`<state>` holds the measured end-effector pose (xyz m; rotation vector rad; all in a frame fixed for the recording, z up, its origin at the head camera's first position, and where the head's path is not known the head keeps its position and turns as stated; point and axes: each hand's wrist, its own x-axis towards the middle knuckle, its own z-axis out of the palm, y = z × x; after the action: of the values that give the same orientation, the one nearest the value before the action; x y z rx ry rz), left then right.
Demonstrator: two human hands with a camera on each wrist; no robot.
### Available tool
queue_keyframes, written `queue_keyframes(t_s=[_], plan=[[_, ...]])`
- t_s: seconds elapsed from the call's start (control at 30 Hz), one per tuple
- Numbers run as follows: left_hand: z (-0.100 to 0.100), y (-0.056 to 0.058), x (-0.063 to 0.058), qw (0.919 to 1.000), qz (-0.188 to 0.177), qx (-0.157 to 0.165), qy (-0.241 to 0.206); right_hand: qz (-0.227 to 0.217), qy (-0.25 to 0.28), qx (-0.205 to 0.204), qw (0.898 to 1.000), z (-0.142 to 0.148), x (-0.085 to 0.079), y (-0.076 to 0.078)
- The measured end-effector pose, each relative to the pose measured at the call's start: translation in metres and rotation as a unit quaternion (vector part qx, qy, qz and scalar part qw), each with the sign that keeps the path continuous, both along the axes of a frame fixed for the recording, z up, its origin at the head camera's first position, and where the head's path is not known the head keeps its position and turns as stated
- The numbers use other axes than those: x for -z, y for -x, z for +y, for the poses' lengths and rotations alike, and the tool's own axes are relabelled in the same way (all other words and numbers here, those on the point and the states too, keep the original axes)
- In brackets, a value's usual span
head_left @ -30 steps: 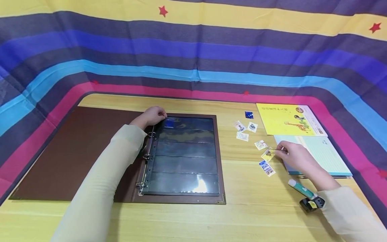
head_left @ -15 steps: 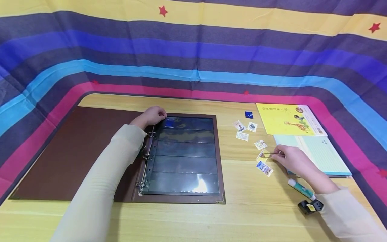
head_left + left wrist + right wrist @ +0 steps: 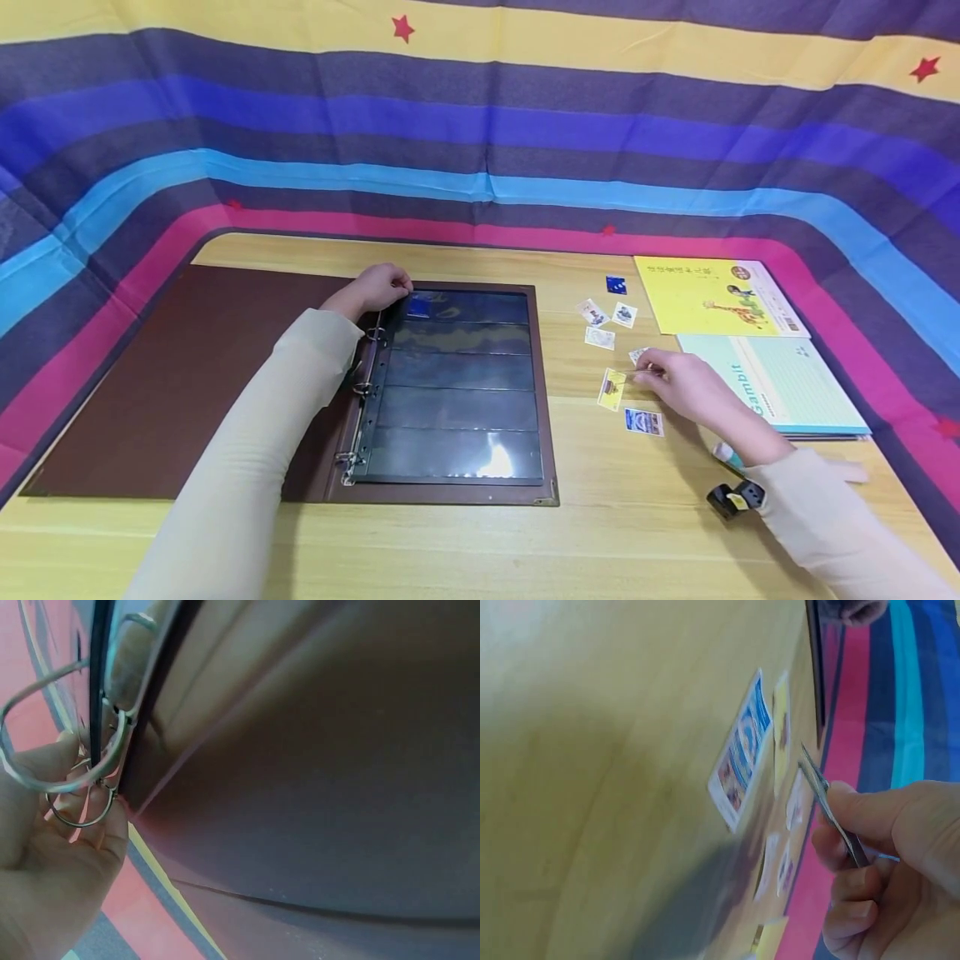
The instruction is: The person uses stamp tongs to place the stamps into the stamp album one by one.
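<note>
My left hand [image 3: 378, 287] is at the upper left corner of the clear-pocketed black page [image 3: 457, 408] of an open brown ring binder [image 3: 195, 375]. In the left wrist view, its thumb and fingers pinch the page edge beside the metal rings [image 3: 82, 780]. A blue stamp [image 3: 420, 307] shows in the top pocket. My right hand [image 3: 686, 385] holds tweezers [image 3: 829, 802] between thumb and fingers. Their tips are over the table near a yellow stamp [image 3: 611, 389]. A blue stamp with a picture [image 3: 644, 422] lies just in front, and another stamp [image 3: 637, 356] is partly hidden by the hand.
Farther back lie several loose stamps, including a dark blue one [image 3: 617, 285]. On the right are a yellow booklet [image 3: 720, 296] and a pale green notebook [image 3: 802, 383]. A glue stick [image 3: 726, 454] and a small black object [image 3: 735, 498] lie by the right sleeve.
My right hand with the tweezers has moved left. The yellow stamp has shifted left and turned, and the blue picture stamp has also shifted left and turned. My left hand stays in place.
</note>
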<state>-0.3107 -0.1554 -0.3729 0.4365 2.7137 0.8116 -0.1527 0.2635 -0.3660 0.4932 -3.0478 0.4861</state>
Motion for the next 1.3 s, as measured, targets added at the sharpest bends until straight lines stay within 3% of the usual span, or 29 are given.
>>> queue_keyframes(t_s=[0.1,0.2,0.53,0.7,0.87,0.93,1.07,1.2,1.3], plan=[[0.000,0.000,-0.001,1.0000,0.001,0.002,0.000,-0.003,0.000,0.041,0.999,0.007,-0.003,0.001],[0.000,0.000,-0.001,1.0000,0.003,0.005,0.002,-0.008,-0.006,0.053,0.999,0.012,-0.004,0.001],[0.001,0.000,-0.001,1.0000,-0.001,0.001,0.003,-0.007,0.010,0.006,1.000,-0.002,0.004,0.005],[0.000,0.000,-0.001,1.0000,-0.003,-0.002,0.005,-0.011,0.047,-0.048,0.998,-0.015,0.004,0.004],[0.000,0.000,-0.001,1.0000,-0.005,-0.004,0.004,-0.044,0.075,-0.158,0.984,-0.019,0.000,-0.005],[0.000,0.000,-0.001,1.0000,-0.006,-0.006,0.002,-0.057,0.074,-0.180,0.979,-0.016,-0.001,-0.007],[0.000,-0.001,-0.002,1.0000,-0.002,-0.001,0.003,-0.058,0.050,-0.141,0.987,-0.003,-0.003,-0.007],[0.001,-0.002,-0.002,1.0000,0.000,0.001,0.005,-0.022,0.002,-0.055,0.998,0.008,-0.004,-0.006],[0.002,-0.002,-0.002,1.0000,-0.001,-0.003,0.005,-0.009,-0.015,0.000,1.000,0.010,-0.004,-0.006]])
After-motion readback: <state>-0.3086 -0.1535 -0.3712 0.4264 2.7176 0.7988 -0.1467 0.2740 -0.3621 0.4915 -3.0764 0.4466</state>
